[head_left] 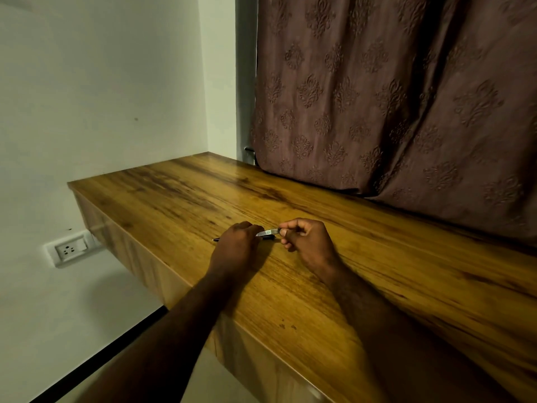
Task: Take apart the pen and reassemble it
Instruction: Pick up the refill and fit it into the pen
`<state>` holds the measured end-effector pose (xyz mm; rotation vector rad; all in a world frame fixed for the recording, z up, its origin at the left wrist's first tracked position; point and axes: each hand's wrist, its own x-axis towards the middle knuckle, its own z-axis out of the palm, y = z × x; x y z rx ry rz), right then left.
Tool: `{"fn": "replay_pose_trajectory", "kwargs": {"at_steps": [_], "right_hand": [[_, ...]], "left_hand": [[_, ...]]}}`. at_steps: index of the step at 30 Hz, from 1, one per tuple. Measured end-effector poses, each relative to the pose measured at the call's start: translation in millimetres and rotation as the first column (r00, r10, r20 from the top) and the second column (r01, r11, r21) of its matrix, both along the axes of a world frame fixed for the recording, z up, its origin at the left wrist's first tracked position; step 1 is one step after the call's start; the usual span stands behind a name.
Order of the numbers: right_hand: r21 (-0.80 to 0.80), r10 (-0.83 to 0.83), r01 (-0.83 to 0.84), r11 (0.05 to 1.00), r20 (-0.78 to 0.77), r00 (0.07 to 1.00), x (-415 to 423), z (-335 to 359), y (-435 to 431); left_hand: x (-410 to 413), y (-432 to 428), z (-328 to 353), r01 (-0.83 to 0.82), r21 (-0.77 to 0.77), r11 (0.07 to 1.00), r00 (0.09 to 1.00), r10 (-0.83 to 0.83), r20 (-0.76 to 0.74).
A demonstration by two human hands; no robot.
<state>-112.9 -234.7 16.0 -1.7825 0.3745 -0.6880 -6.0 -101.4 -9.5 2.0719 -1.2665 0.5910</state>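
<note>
Head view: left hand (pixel 238 242) grips pen (pixel 266 233), tip poking past it; right hand (pixel 305 239) pinches silver end. Pen appears whole: disassembly barely started, reassembly all remaining.

Two bare forearms show, running from the lower edge of the view up to the hands. The left hand (pixel 236 242) and the right hand (pixel 305 242) are bare as well, from wrist to fingers (pixel 292 226). The right forearm (pixel 357 301) carries fine dark hair, plainest just behind the wrist. The left forearm (pixel 186 315) lies in dimmer light, so its surface detail cannot be made out. Both wrists are slim. Any clothing lies outside the view.
</note>
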Motion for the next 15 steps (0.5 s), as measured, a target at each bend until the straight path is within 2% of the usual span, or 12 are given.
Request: {"fn": "replay_pose_trajectory", "kwargs": {"at_steps": [6, 15], "right_hand": [[-0.024, 0.018, -0.019, 1.0, -0.056, 0.998, -5.2, 4.7, -2.4], [0.127, 0.009, -0.007, 0.992, -0.017, 1.0, -5.1, 8.1, -1.9]], "left_hand": [[-4.0, 1.6, 2.8, -0.004, 0.03, 1.0, 0.997, 0.001, 0.083], [-3.6, 2.1, 5.1, 0.019, 0.076, 0.997, 0.992, -0.028, 0.12]]}}
